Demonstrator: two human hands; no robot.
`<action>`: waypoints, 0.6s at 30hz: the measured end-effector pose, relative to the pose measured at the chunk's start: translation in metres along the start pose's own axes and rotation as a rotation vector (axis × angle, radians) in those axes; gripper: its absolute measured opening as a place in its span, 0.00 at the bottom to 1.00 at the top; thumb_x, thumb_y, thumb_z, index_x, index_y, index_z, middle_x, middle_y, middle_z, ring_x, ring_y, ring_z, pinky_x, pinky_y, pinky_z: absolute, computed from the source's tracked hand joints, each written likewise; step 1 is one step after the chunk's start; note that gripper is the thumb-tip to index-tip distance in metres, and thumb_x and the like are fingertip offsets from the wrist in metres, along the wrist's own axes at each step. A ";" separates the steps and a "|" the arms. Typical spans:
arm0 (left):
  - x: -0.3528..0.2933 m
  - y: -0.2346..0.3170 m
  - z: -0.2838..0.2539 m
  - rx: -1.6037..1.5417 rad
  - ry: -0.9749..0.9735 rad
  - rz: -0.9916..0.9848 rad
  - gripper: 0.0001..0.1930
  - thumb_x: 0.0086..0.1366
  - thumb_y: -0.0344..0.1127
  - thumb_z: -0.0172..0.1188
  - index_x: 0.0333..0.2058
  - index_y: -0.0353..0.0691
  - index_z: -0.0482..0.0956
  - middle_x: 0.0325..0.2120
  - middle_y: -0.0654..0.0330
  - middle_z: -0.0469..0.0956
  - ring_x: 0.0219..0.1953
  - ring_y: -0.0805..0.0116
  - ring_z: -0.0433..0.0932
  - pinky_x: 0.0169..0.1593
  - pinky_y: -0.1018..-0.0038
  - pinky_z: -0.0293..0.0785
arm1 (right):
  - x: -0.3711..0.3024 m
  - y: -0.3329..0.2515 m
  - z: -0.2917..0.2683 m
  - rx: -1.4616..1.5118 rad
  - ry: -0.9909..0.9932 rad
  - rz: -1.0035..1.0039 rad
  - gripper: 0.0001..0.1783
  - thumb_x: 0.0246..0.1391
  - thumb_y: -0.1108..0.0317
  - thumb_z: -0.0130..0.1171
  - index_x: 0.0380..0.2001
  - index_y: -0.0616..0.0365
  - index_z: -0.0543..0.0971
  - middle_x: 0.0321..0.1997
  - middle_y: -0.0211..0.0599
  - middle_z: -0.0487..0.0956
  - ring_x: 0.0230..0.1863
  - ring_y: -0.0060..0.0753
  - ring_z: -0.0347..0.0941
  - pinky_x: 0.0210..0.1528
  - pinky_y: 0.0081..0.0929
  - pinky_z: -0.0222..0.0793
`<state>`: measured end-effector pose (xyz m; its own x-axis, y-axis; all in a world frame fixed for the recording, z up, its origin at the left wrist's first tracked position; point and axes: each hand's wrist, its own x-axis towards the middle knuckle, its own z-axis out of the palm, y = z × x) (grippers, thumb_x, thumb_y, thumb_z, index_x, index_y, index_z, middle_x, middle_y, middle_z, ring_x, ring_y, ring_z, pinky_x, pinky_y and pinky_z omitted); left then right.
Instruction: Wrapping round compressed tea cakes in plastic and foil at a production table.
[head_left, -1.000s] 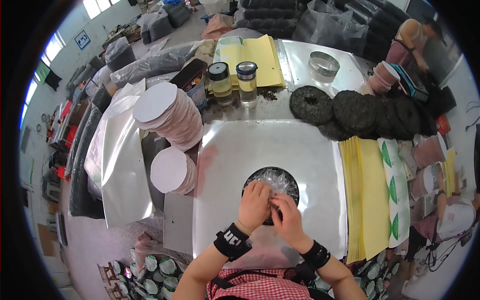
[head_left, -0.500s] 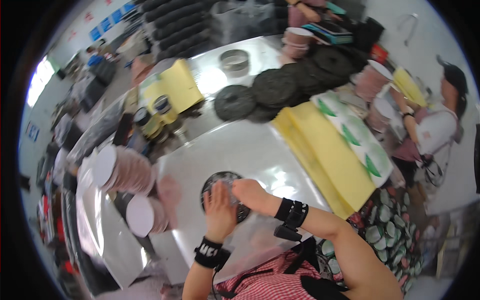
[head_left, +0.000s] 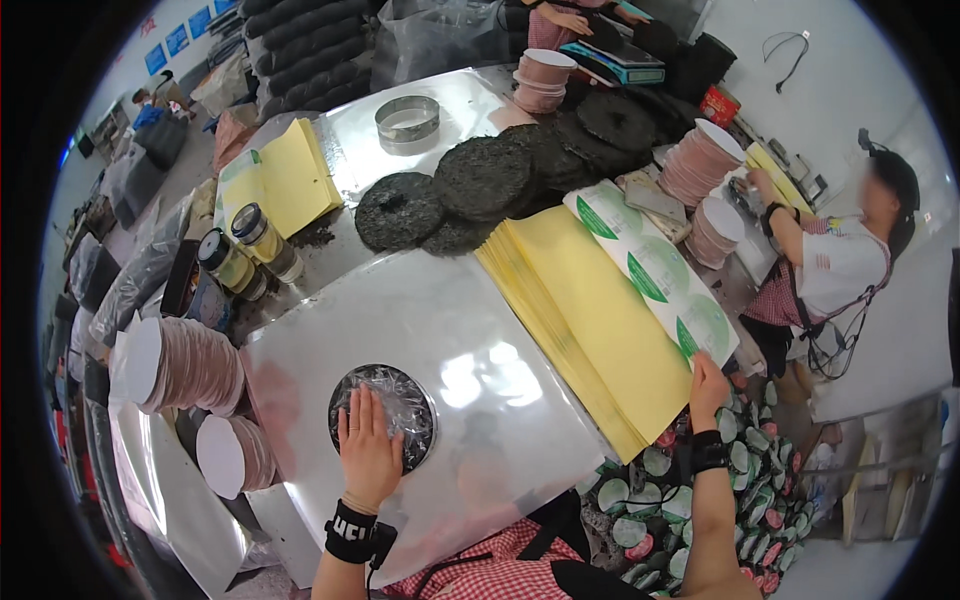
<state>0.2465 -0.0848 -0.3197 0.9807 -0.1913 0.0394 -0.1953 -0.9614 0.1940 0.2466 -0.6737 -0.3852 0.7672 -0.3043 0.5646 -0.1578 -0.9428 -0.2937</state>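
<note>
My left hand lies flat, fingers stretched, on crinkled clear plastic film over a dark round cake. A dark round rim surrounds the film on the shiny metal sheet. Off to the right, my right hand pinches the near corner of a white sheet of round green-and-white labels. That sheet rests on a stack of yellow paper. The fingertips of my right hand are partly hidden.
Dark round cakes lie beyond the metal sheet, near a metal ring. Two jars and stacks of pink discs stand left. Many wrapped round packets fill the lower right. A co-worker works at right.
My right hand has left the round cake and reached right to the label sheet. My left hand stays on the film. The whole view has shifted, with the table things now farther left.
</note>
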 end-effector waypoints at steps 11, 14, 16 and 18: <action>0.001 -0.001 0.004 -0.016 0.022 0.005 0.36 0.63 0.41 0.56 0.65 0.24 0.58 0.69 0.42 0.54 0.72 0.46 0.50 0.71 0.52 0.45 | 0.026 0.001 -0.010 0.166 -0.083 -0.029 0.13 0.52 0.68 0.67 0.39 0.64 0.83 0.45 0.46 0.84 0.50 0.43 0.81 0.54 0.31 0.73; 0.000 -0.001 0.003 -0.003 0.028 0.003 0.36 0.63 0.41 0.56 0.65 0.24 0.58 0.69 0.42 0.53 0.72 0.47 0.50 0.71 0.52 0.44 | 0.007 -0.017 0.008 -0.069 0.121 -0.197 0.11 0.50 0.71 0.68 0.38 0.59 0.85 0.47 0.44 0.84 0.52 0.47 0.79 0.55 0.36 0.73; 0.002 0.002 0.003 -0.014 0.029 0.018 0.36 0.63 0.40 0.56 0.65 0.24 0.58 0.69 0.42 0.54 0.72 0.46 0.50 0.71 0.52 0.44 | 0.005 -0.005 0.012 -0.027 0.139 -0.164 0.09 0.51 0.70 0.67 0.37 0.59 0.85 0.44 0.43 0.84 0.49 0.46 0.80 0.53 0.35 0.74; 0.001 0.002 0.003 -0.014 0.026 0.016 0.36 0.63 0.40 0.56 0.65 0.24 0.58 0.69 0.42 0.54 0.72 0.46 0.50 0.72 0.52 0.44 | 0.009 -0.004 0.012 0.049 0.100 -0.020 0.08 0.52 0.70 0.66 0.36 0.60 0.85 0.41 0.43 0.85 0.45 0.43 0.81 0.50 0.32 0.75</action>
<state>0.2474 -0.0878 -0.3222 0.9771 -0.2014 0.0679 -0.2113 -0.9553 0.2069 0.2616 -0.6709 -0.3887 0.7034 -0.3002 0.6443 -0.1111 -0.9418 -0.3174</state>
